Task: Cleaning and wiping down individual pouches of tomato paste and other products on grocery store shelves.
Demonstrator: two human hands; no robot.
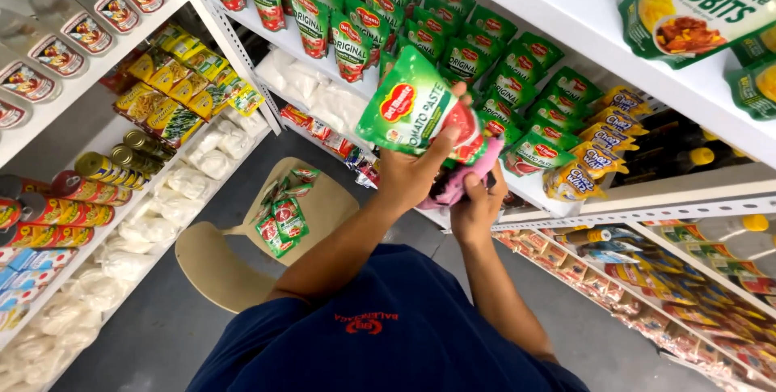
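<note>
White shelving (566, 4) is crowding this shop aisle, rows of glossy green pouches (493, 52) standing upright, faces out, so they are reading at a glance. At centre, the left hand (412, 175) is pinching a soft green-and-red sauce pouch (408, 105) from below, tilting its front up. Just at four o'clock, the right hand (477, 206) is clenching a pink plastic tool (462, 182) against it. At eight o'clock, a beige chair (234, 267) is carrying more pouches.

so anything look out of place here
Yes: a loose pile of green pouches lies on the seat of a beige chair in the aisle, not on the shelves. The pouches on the shelves stand in rows.
</note>
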